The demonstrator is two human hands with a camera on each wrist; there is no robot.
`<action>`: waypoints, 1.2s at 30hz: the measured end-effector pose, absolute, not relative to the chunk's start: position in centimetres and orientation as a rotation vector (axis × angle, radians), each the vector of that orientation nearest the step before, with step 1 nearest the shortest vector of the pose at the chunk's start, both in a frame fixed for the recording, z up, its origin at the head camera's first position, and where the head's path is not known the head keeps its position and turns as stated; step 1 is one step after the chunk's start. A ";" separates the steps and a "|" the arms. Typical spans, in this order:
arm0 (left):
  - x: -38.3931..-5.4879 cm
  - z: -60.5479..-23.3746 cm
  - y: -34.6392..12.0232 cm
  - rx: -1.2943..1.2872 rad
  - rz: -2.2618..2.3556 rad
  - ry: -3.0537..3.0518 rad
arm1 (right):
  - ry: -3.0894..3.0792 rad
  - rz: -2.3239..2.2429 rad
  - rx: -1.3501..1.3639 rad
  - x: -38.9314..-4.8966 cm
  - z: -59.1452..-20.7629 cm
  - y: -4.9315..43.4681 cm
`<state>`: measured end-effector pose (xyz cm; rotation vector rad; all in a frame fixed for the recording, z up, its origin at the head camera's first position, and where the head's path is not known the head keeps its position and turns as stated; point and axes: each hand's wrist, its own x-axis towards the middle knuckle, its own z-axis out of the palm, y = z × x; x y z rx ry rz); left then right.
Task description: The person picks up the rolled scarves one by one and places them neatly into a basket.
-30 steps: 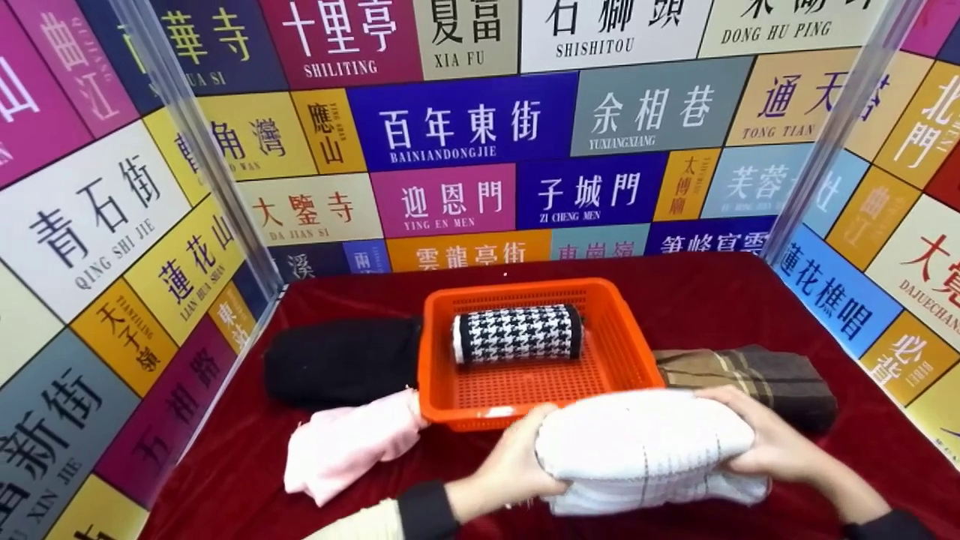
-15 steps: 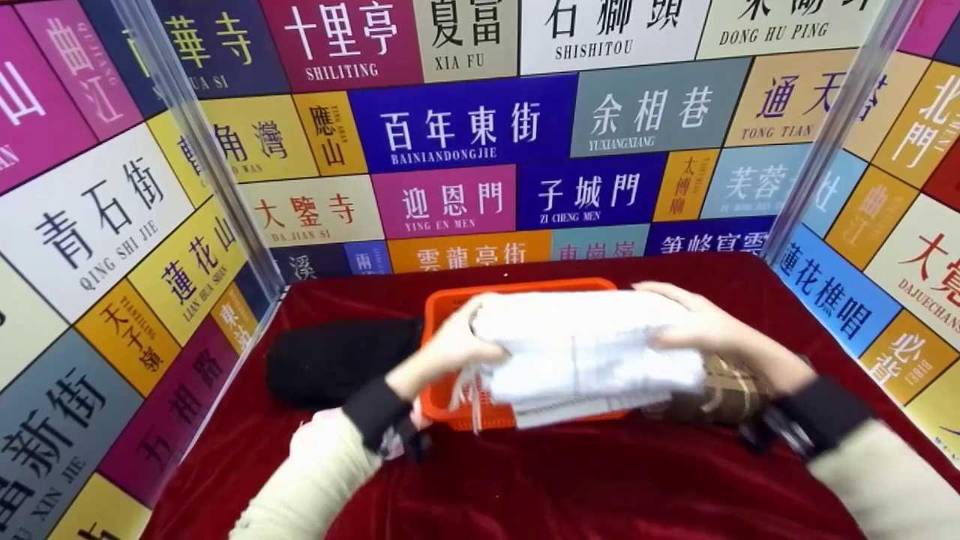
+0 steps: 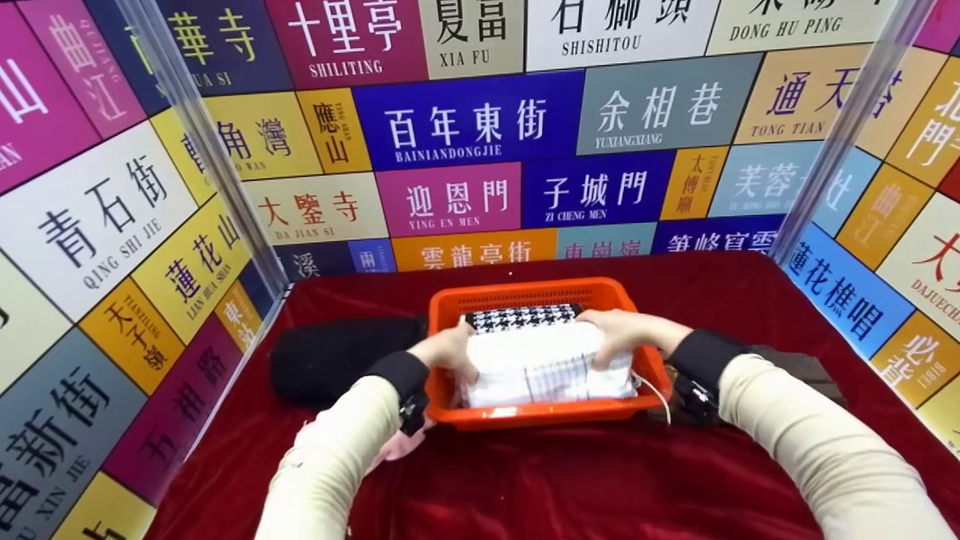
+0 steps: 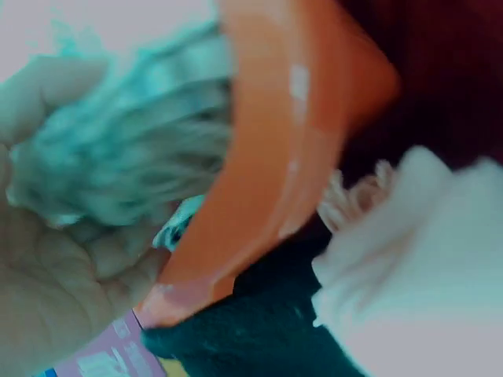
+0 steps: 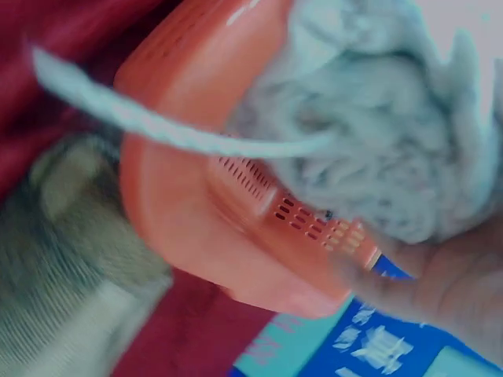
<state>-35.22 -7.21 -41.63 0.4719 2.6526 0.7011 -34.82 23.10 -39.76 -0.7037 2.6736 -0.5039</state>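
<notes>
A white rolled cloth with thin dark lines (image 3: 536, 367) sits inside the orange plastic basket (image 3: 525, 415), in front of a black-and-white houndstooth roll (image 3: 521, 318). My left hand (image 3: 452, 352) grips its left end, down inside the basket's left wall. On the other end my right hand (image 3: 626, 334) holds it, thumb on the near face. The right wrist view shows the coiled end of the cloth (image 5: 393, 133) and a white cord (image 5: 181, 135) trailing over the basket rim. In the left wrist view, fingers and thumb spread around the cloth's bunched end (image 4: 134, 141).
A black roll (image 3: 337, 360) lies left of the basket. Pink cloth (image 3: 399, 447) shows partly behind my left forearm, and a brown plaid cloth (image 3: 806, 373) sits at the right. Dark red fabric (image 3: 570, 480) covers the table, with sign-printed walls (image 3: 465, 120) around it.
Both hands have carried the white cloth from the front right of the basket, over it, and down inside. The houndstooth roll, covered half a second ago, shows again behind it.
</notes>
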 end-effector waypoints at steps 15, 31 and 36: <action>-35.0 -39.0 -1.9 0.769 -0.066 2.618 | 2.545 0.130 -0.714 -34.7 -41.5 21.5; -35.9 -40.0 -1.1 0.667 -0.024 2.583 | 2.516 0.131 -0.659 -34.9 -41.4 21.6; -35.9 -39.3 -2.0 0.630 0.428 2.665 | 2.632 -0.419 -0.728 -34.1 -39.1 24.9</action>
